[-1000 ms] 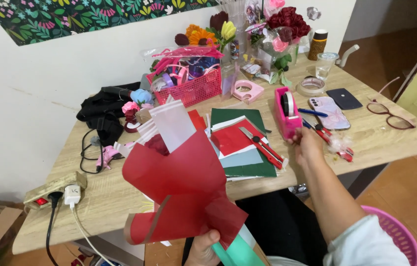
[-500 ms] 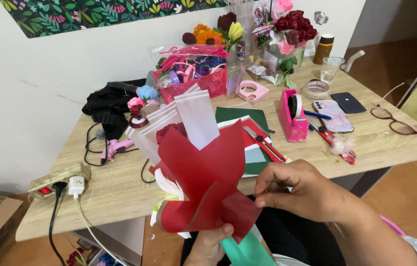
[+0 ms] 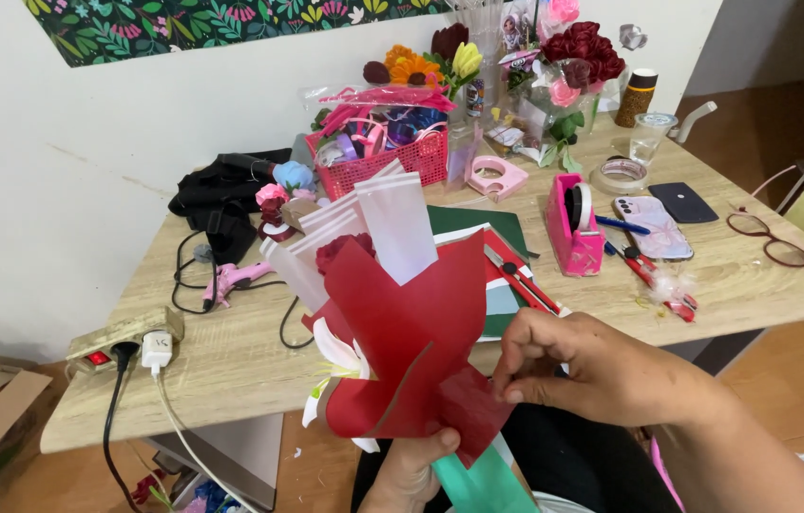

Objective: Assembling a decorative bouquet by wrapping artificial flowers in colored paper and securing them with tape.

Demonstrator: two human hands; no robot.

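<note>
Paper bouquet held in front of the near edge of the wooden desk (image 3: pixel 231 351). The left hand (image 3: pixel 411 470) is closed around the base of the bouquet (image 3: pixel 392 332), thumb pressed against the red wrapping paper just above a teal-green stem sleeve (image 3: pixel 478 480). The right hand (image 3: pixel 592 366) meets the wrap from the right, fingertips (image 3: pixel 516 385) pinched together on the lower right fold of the red paper. The wrap stands upright and slightly tilted, red sheets in front, white and pale pink sheets (image 3: pixel 364 228) rising behind them, a dark red bloom (image 3: pixel 340 249) showing between the layers and a white petal (image 3: pixel 340 353) at the lower left.

On the desk behind the bouquet: red, white and green paper sheets with scissors (image 3: pixel 521 280) across them, near the middle. A pink tape dispenser (image 3: pixel 573 228) stands to their right; beside it lie two phones (image 3: pixel 654 223) and, toward the right edge, a pair of glasses (image 3: pixel 782 249). A pink basket (image 3: pixel 388 142) of ribbons sits toward the far edge, with artificial flowers (image 3: pixel 578 52) at the far right corner. A pink glue gun (image 3: pixel 236 278) and black cables lie toward the left edge; a power strip (image 3: pixel 122 337) occupies the near left corner
</note>
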